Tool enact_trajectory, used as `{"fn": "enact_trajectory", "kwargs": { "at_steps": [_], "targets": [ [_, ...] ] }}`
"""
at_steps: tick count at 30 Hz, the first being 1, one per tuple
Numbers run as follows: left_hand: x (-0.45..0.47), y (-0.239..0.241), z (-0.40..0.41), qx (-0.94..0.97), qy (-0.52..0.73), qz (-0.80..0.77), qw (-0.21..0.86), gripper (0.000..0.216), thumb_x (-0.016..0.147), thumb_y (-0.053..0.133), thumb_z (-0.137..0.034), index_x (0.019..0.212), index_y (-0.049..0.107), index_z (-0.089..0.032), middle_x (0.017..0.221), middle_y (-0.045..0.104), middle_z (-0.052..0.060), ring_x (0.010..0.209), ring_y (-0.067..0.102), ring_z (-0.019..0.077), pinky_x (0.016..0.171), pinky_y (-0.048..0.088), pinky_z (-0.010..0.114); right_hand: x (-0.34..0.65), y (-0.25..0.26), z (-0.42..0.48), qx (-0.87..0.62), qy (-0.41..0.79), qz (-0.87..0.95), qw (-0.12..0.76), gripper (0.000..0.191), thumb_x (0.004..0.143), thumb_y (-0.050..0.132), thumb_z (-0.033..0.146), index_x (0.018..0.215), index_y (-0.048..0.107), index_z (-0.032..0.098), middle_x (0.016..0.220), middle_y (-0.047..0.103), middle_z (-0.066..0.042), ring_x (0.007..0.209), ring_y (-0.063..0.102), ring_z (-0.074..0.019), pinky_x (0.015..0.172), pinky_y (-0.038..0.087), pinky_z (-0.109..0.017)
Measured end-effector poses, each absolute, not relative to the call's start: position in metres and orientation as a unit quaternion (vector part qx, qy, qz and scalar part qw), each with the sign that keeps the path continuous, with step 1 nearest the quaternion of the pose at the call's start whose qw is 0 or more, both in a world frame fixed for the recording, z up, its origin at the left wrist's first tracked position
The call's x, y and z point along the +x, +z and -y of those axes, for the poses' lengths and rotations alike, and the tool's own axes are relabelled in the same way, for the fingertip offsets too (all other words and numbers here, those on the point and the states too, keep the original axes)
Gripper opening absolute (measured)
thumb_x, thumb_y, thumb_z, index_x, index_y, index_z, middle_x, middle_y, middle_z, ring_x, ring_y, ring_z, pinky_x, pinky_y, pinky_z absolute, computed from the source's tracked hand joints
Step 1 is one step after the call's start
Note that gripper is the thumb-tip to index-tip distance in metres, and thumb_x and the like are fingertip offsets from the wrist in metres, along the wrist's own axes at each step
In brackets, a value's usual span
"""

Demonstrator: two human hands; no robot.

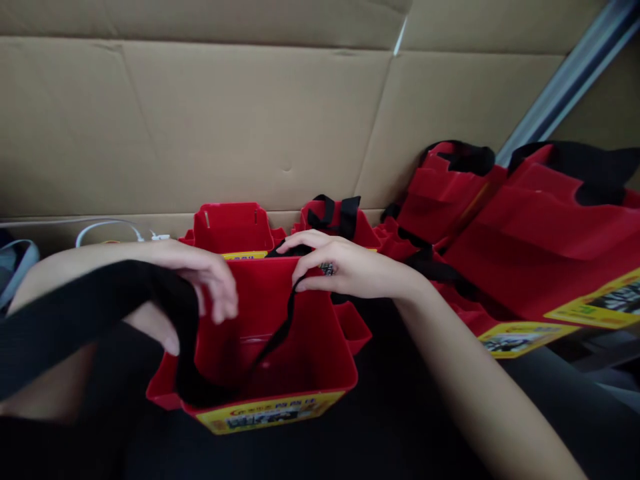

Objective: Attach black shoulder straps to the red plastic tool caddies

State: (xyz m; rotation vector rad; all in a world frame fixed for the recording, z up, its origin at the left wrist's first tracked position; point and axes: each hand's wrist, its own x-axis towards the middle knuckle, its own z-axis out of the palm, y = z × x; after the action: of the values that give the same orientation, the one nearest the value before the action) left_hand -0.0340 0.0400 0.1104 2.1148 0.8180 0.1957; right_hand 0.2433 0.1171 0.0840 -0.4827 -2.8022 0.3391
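An open box [300, 360] sits near centre, a strap [273, 343] hanging inside it, the left hand [200, 280] at its left rim, the right hand [345, 267] at its far rim. Two more boxes [233, 227] stand just behind (against the cardboard wall [200, 120]); tilted boxes [525, 240] lie right.

Two hands [345, 267], at least five red bags [280, 333], one black strap [75, 313] in the hands, one white cable [107, 227]

My single head camera looks forward and down, close over the red bag [305, 360], facing the cardboard wall [200, 120].
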Motion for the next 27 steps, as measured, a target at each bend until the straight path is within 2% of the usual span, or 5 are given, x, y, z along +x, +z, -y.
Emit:
{"fn": "enact_trajectory", "kwargs": {
  "at_steps": [3, 7, 11, 16, 27],
  "targets": [
    [-0.026, 0.111, -0.043, 0.86, 0.088, -0.393, 0.313, 0.038, 0.081, 0.047, -0.009, 0.115, 0.056, -0.023, 0.119, 0.059, 0.002, 0.108, 0.055, 0.0152, 0.087, 0.044, 0.023, 0.242, 0.083, -0.117, -0.165, 0.117, 0.969, 0.142, 0.015, 0.084, 0.055, 0.027, 0.085, 0.07, 0.022, 0.124, 0.05, -0.006, 0.116, 0.042, -0.0186, 0.101, 0.033, -0.036],
    [0.006, 0.098, -0.044, 0.86, 0.157, -0.446, 0.191, 0.026, 0.087, 0.043, -0.02, 0.103, 0.063, -0.023, 0.103, 0.066, 0.001, 0.091, 0.061, 0.0132, 0.075, 0.047, 0.02, 0.24, 0.082, -0.115, -0.179, 0.127, 0.966, 0.135, 0.015, 0.083, 0.056, 0.027, 0.084, 0.069, 0.022, 0.123, 0.05, -0.005, 0.113, 0.046, -0.0186, 0.098, 0.036, -0.035],
    [0.044, 0.078, -0.047, 0.807, 0.221, -0.507, 0.206, 0.029, 0.082, 0.051, -0.042, 0.085, 0.066, -0.018, 0.078, 0.069, 0.002, 0.067, 0.062, 0.0146, 0.059, 0.046, 0.023, 0.238, 0.081, -0.114, -0.183, 0.139, 0.962, 0.145, 0.015, 0.083, 0.055, 0.028, 0.083, 0.069, 0.021, 0.119, 0.053, -0.006, 0.109, 0.048, -0.0191, 0.096, 0.038, -0.036],
    [0.043, 0.075, -0.051, 0.837, 0.182, -0.46, 0.233, 0.017, 0.078, 0.051, -0.019, 0.084, 0.067, -0.018, 0.076, 0.068, 0.0, 0.067, 0.061, 0.012, 0.059, 0.044, 0.021, 0.24, 0.079, -0.118, -0.178, 0.135, 0.965, 0.139, 0.011, 0.08, 0.059, 0.025, 0.085, 0.069, 0.023, 0.12, 0.052, -0.004, 0.112, 0.047, -0.0192, 0.099, 0.035, -0.037],
    [0.001, 0.124, -0.037, 0.903, -0.027, -0.165, 0.395, 0.02, 0.079, 0.05, -0.004, 0.068, 0.064, -0.014, 0.07, 0.067, 0.007, 0.072, 0.06, 0.0142, 0.073, 0.046, 0.024, 0.244, 0.08, -0.123, -0.168, 0.152, 0.965, 0.134, 0.017, 0.083, 0.056, 0.031, 0.086, 0.068, 0.021, 0.118, 0.052, -0.006, 0.109, 0.049, -0.0183, 0.093, 0.039, -0.034]
  ]
}}
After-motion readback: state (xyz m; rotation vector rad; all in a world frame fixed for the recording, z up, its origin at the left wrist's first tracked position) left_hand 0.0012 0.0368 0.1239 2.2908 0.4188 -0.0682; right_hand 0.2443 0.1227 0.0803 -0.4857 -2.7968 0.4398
